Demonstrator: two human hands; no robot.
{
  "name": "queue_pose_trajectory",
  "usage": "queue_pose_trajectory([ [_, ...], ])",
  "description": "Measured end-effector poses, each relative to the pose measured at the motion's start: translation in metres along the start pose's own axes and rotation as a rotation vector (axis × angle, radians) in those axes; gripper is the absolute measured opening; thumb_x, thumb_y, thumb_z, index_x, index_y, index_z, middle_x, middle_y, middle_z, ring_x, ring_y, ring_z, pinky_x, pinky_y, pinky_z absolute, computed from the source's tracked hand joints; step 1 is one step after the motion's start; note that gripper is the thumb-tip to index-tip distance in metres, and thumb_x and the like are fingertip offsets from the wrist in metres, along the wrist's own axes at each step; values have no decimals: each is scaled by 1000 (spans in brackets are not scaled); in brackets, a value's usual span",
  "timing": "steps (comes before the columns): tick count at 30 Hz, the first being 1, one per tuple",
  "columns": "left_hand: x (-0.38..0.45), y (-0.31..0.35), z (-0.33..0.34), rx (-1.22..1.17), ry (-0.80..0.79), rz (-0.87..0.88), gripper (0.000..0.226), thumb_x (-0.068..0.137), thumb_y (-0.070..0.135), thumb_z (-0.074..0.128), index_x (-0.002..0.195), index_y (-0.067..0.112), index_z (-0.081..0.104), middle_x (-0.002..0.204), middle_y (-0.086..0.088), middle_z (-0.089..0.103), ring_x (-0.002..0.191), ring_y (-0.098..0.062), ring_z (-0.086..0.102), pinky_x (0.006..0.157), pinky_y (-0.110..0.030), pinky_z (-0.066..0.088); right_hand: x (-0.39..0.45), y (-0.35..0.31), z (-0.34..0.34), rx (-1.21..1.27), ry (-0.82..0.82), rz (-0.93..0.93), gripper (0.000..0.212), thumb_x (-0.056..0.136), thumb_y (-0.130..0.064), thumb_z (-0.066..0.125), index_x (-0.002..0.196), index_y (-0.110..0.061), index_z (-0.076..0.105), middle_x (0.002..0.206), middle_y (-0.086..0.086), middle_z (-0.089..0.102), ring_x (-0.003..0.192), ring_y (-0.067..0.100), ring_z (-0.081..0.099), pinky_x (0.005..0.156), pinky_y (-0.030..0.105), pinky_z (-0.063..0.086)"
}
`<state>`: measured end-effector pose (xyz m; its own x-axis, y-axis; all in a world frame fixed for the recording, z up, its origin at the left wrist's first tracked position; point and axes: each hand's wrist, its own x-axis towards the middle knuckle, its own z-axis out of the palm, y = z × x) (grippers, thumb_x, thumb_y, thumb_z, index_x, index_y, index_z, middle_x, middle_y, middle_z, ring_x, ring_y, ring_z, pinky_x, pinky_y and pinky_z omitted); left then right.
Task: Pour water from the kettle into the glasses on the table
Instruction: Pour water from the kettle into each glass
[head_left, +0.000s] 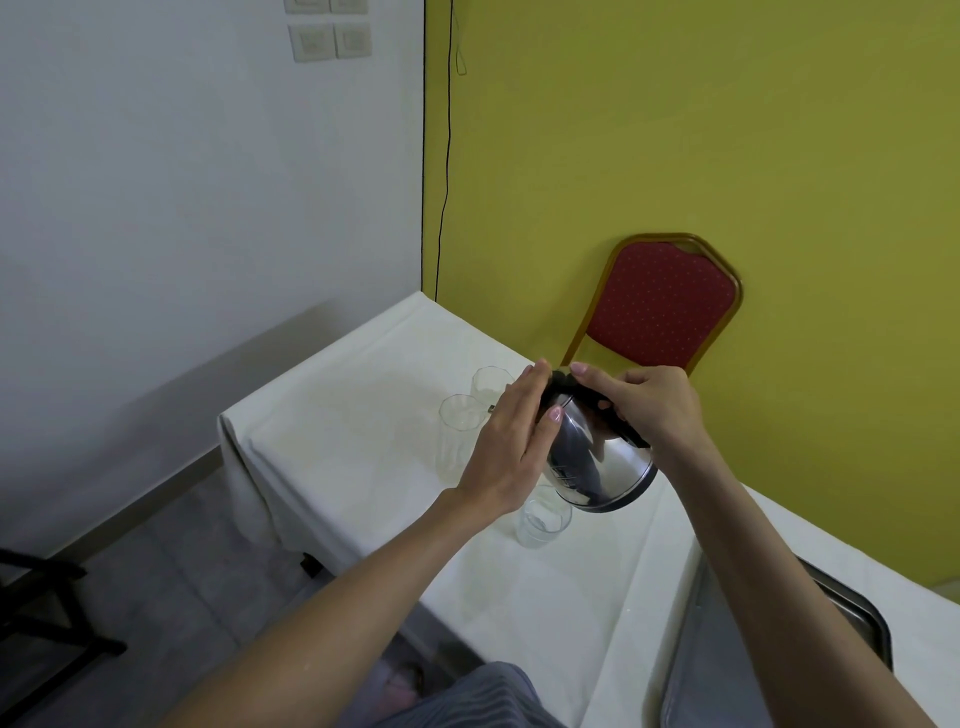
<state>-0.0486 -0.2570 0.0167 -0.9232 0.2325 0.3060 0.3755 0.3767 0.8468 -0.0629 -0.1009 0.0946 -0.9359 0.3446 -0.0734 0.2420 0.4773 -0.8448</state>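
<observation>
A shiny steel kettle (597, 462) with a black handle and lid hangs tilted above the table (363, 415), its spout end turned away from me toward two glasses. My right hand (644, 410) grips the black handle from above. Flat and open-fingered, my left hand (511, 441) rests against the kettle's left side and lid. Two clear faceted glasses stand beyond it: one (460, 421) nearer, one (491, 382) farther. A third clear glass (543, 522) stands just under the kettle's base. No stream of water can be made out.
The table wears a white cloth and stands in a corner of a white and a yellow wall. A red padded chair (660, 306) is behind it. A metal tray (769, 654) lies at the near right. A dark frame (47, 613) stands on the floor at left.
</observation>
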Motion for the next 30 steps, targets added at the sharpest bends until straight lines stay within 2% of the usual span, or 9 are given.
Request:
queue_pose_trajectory([
  [3, 0, 2, -1, 0, 3, 5, 57, 101, 44, 28, 154, 24, 20, 160, 5, 23, 147, -6, 16, 119, -33, 22, 0, -1, -2, 1, 3, -15, 62, 57, -70, 83, 58, -9, 72, 54, 5, 64, 58, 23, 58, 60, 37, 41],
  [9, -1, 5, -2, -2, 1, 10, 58, 101, 45, 27, 154, 23, 20, 160, 5, 23, 147, -6, 16, 119, -32, 21, -2, -4, -4, -28, 11, -19, 69, 59, -70, 82, 68, -2, 75, 58, 8, 64, 58, 22, 56, 59, 36, 40],
  [18, -2, 7, -3, 4, 1, 19, 58, 100, 46, 27, 154, 24, 20, 160, 6, 23, 147, -6, 17, 118, -28, 20, -5, -6, -6, -28, 19, -27, 67, 60, -69, 82, 65, -3, 74, 57, 8, 63, 57, 22, 55, 59, 36, 41],
  [23, -3, 7, -4, -6, -5, 18, 58, 100, 46, 28, 154, 25, 20, 160, 6, 23, 147, -5, 16, 119, -28, 19, -6, -5, -6, -13, 28, -40, 67, 59, -69, 83, 62, -3, 73, 48, 1, 58, 54, 20, 51, 58, 36, 39],
  [30, -5, 7, -5, -7, -4, 19, 57, 101, 44, 28, 154, 25, 20, 160, 7, 23, 147, -5, 16, 118, -26, 18, -7, -4, -5, -23, 28, -49, 66, 58, -69, 83, 61, -4, 73, 47, -2, 58, 54, 19, 51, 58, 35, 41],
])
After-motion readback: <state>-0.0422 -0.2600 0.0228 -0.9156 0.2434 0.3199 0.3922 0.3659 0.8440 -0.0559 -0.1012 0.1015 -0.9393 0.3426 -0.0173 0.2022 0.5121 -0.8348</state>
